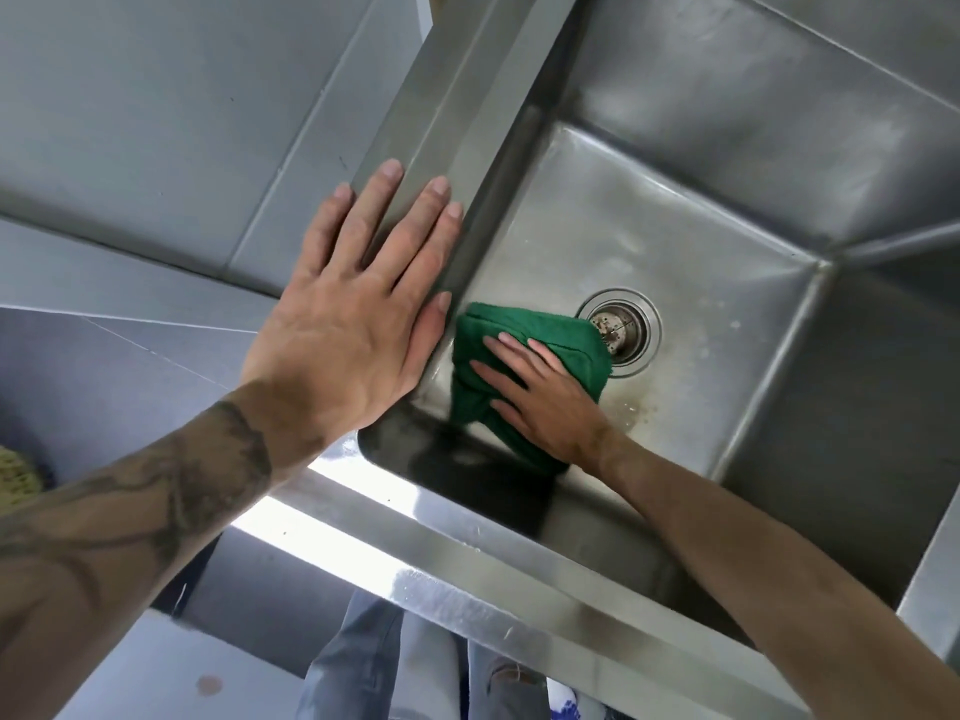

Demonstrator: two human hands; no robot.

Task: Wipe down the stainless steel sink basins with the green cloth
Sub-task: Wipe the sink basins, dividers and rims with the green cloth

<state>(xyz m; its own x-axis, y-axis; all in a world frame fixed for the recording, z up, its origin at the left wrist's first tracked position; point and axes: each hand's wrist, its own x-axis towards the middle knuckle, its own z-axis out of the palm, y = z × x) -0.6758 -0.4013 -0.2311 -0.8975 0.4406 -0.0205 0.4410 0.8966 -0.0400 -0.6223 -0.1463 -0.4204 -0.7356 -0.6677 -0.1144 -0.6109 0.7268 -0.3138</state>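
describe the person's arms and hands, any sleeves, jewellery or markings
Both arms are bare, with no sleeves in view. The left hand and right hand wear no gloves, rings or watch. A large dark swirling tattoo covers the left forearm from the wrist.

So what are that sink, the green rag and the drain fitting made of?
Sink basin: looks like stainless steel with a dull brushed grey finish, soft reflections, creased corner seams and smears.
Green cloth: soft fabric, probably terry or microfibre, with a fuzzy nap and thick limp folds.
Drain strainer: metal, with a shinier ring and a spotted, stained centre.
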